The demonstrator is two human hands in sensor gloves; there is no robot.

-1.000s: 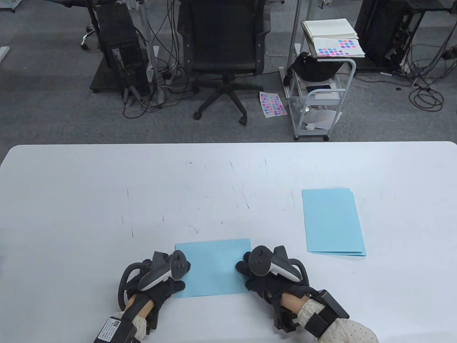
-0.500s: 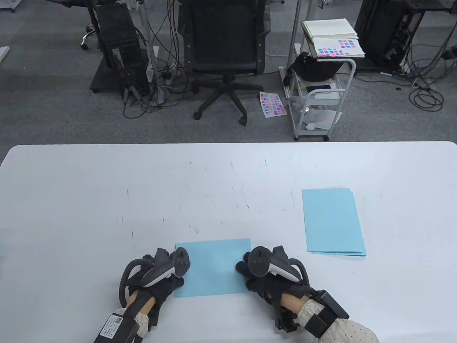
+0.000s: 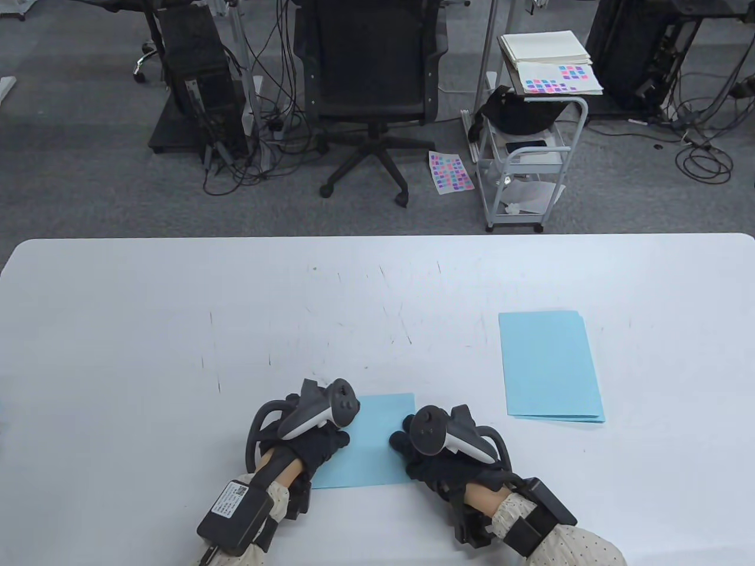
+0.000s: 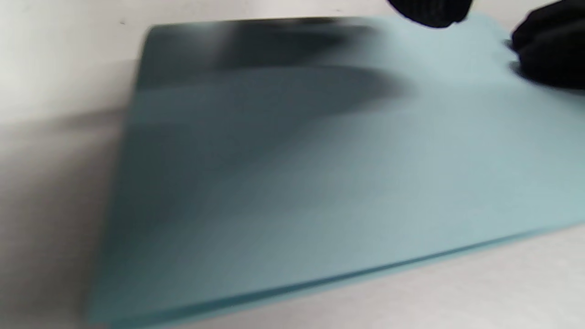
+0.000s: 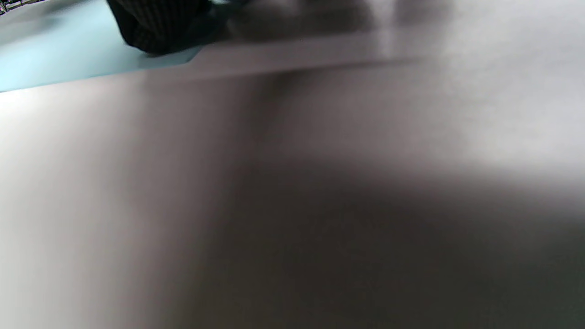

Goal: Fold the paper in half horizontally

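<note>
A folded sheet of blue paper (image 3: 377,445) lies flat on the white worktop (image 3: 177,330) near the bottom centre of the table view. The left hand (image 3: 309,439) rests on the sheet's left part, covering that edge; whether its fingers are spread or curled cannot be told. The right hand (image 3: 439,451) presses gloved fingers (image 3: 401,436) on the sheet's right edge, bunched close together. In the left wrist view the paper (image 4: 320,173) shows two layers along its near edge. A stack of blue sheets (image 3: 551,365) lies well apart, at the right.
</note>
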